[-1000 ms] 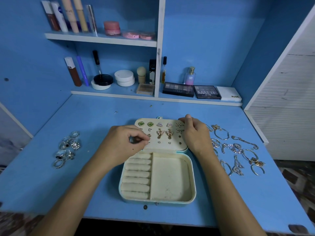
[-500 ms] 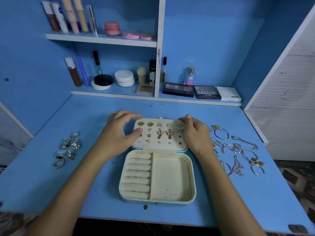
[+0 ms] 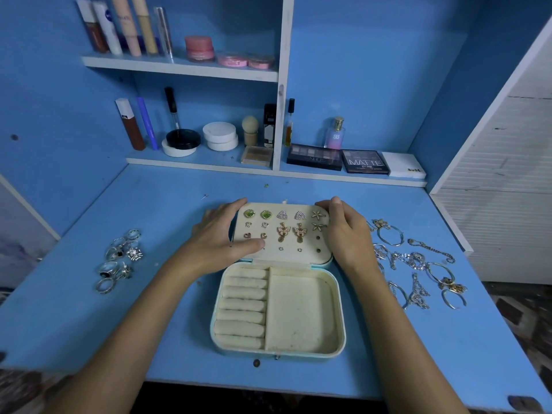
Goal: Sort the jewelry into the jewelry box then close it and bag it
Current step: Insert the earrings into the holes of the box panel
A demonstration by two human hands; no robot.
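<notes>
Left hand (image 3: 219,242): grasping the lid's left edge, thumb lying on the earring panel.
Right hand (image 3: 346,234): grasping the lid's right edge.
Jewelry box (image 3: 277,351): open between both hands.
Rings (image 3: 119,259): left of left hand.
Bracelets (image 3: 418,264): right of right hand.

Two bare forearms, no sleeves, unadorned fingers (image 3: 236,204)

Left hand (image 3: 219,240) moved off the earring holes to the left edge of the cream, pale-blue-shelled jewelry box lid (image 3: 282,231). Its thumb now lies flat across the panel's lower left corner; small item it pinched earlier gone.
</notes>
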